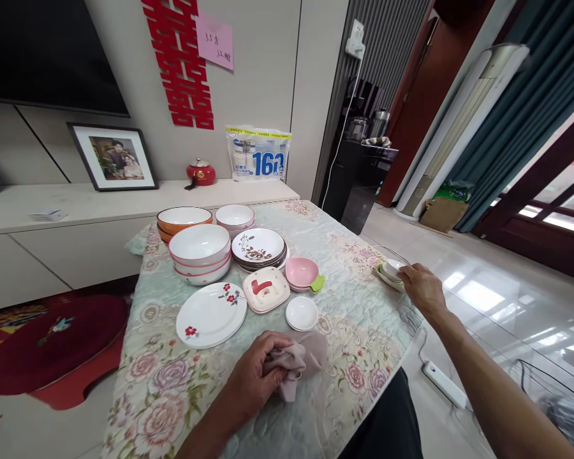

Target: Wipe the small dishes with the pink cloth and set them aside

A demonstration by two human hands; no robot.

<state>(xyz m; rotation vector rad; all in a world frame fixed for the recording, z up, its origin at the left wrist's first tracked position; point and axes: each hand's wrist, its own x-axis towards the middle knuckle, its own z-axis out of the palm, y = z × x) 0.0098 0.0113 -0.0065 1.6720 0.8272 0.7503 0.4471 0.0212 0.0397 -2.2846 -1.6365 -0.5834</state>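
**Head view: a soft cloth in one hand, a small hard dish at the fingertips of the other**

We see the small white dish [393, 267] at the right-hand edge of the counter [358, 309], above a shallow green-edged dish [387, 279]. Its pale, glossy look suggests glazed ceramic; we judge it light, stiff, rather slippery and liable to chip or break if dropped, the more so with the tiled floor [478, 296] just beyond. The rim offers the best hold, thumb and fingers on opposite faces of the wall.

The right hand [425, 290] is nearly closed, its fingertips drawn together and apparently pinching the near rim of this dish; the exact place of the thumb we cannot tell.

The cloth [294, 366] lies at the near part of the counter, bunched under the left hand [259, 370] with a loose portion spread to the right. We judge it light, limp and unbreakable, so any gathered fold will serve as a grip. The left hand is curled, thumb and fingers closed about the folds. Just beyond the cloth stands a white bowl [301, 312], and near it a plate with red flowers [208, 319]; neither hand holds these.
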